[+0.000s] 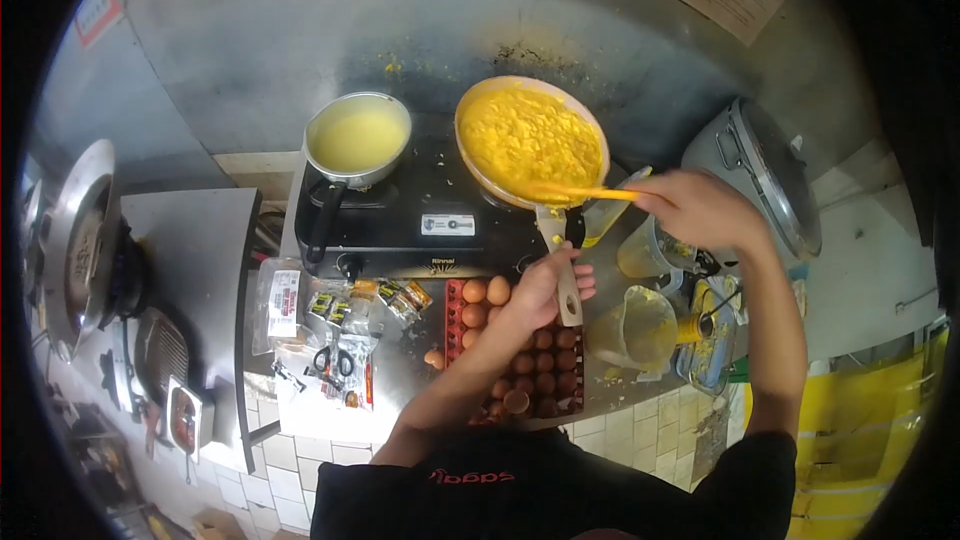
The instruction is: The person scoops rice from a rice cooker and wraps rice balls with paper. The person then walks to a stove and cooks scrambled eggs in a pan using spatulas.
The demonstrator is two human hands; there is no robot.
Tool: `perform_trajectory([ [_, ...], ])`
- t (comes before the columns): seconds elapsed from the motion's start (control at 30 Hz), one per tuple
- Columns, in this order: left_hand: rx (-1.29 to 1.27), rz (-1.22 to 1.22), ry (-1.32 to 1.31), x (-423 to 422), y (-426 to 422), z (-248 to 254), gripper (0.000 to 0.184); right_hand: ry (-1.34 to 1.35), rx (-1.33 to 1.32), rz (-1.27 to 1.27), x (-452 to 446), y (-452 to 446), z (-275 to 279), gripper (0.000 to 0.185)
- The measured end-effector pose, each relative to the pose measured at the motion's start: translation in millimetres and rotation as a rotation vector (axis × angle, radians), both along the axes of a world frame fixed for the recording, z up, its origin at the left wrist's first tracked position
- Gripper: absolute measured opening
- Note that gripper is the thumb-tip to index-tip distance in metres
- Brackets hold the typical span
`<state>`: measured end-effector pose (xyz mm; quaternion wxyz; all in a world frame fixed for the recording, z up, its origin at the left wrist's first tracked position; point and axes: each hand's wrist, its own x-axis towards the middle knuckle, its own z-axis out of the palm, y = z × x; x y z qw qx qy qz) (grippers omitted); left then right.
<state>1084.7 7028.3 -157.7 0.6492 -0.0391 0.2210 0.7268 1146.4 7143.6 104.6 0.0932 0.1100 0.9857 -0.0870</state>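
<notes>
My left hand (546, 288) grips the beige handle of a frying pan (463, 155), its fingers showing on the far side of the handle. The pan sits tilted at the stove's right burner, full of yellow scrambled egg (530, 135). My right hand (700, 208) is closed round an orange spatula (600, 193), whose blade end is in the egg at the pan's near edge. Below my left hand lies a red egg tray (453, 325) with several brown eggs (545, 361), partly hidden by my forearm.
On the black two-burner stove (400, 240) stands a saucepan (375, 178) of pale yellow liquid. Right of the egg tray are a clear jug (640, 328) and other containers. Scissors (335, 361) and packets (403, 300) lie left. A large lidded pot (735, 155) stands far right.
</notes>
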Motion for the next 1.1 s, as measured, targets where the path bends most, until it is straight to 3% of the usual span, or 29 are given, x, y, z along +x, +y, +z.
perform_trajectory([
  [0.07, -0.014, 0.030, -0.061, 4, 6, -6, 0.023, -0.278, 0.047, 0.092, -67, 35, -51, 0.025],
  [0.13, -0.021, 0.065, -0.134, 8, 7, -6, 0.021, -0.152, 0.058, 0.196, -104, 46, -119, 0.029],
  [0.27, -0.099, 0.142, -0.112, 10, 6, 6, 0.022, -0.054, 0.283, -0.059, -142, 37, -150, 0.027],
  [0.43, -0.124, 0.156, -0.100, 12, 4, 11, 0.023, -0.063, 0.337, -0.186, -173, 114, -133, 0.027],
  [0.53, -0.130, 0.151, -0.097, 12, 3, 13, 0.023, -0.174, 0.333, 0.280, -170, 171, -80, 0.029],
  [0.57, -0.133, 0.147, -0.094, 12, 3, 14, 0.023, -0.254, 0.350, 0.324, -159, 145, -36, 0.029],
  [0.67, -0.080, 0.151, -0.115, 12, 5, 11, 0.022, -0.376, 0.209, -0.018, -135, 88, 30, 0.029],
  [0.73, -0.115, 0.142, -0.100, 12, 4, 17, 0.021, -0.442, 0.179, 0.308, -127, 96, -2, 0.028],
  [0.8, -0.140, 0.139, -0.084, 10, 4, 19, 0.021, -0.469, 0.301, 0.387, -119, 88, -63, 0.025],
  [0.83, -0.146, 0.139, -0.081, 10, 4, 19, 0.021, -0.473, 0.418, 0.217, -117, 68, -91, 0.024],
  [0.9, -0.148, 0.148, -0.061, 10, 6, 18, 0.021, -0.232, 0.381, 0.012, -122, 54, -103, 0.025],
  [1.0, -0.138, 0.153, -0.038, 16, 1, 10, 0.022, -0.176, 0.467, -0.039, -154, 77, -131, 0.025],
  [1.1, -0.091, 0.151, -0.049, 12, 4, 7, 0.024, -0.275, 0.490, 0.039, -186, 108, -88, 0.025],
])
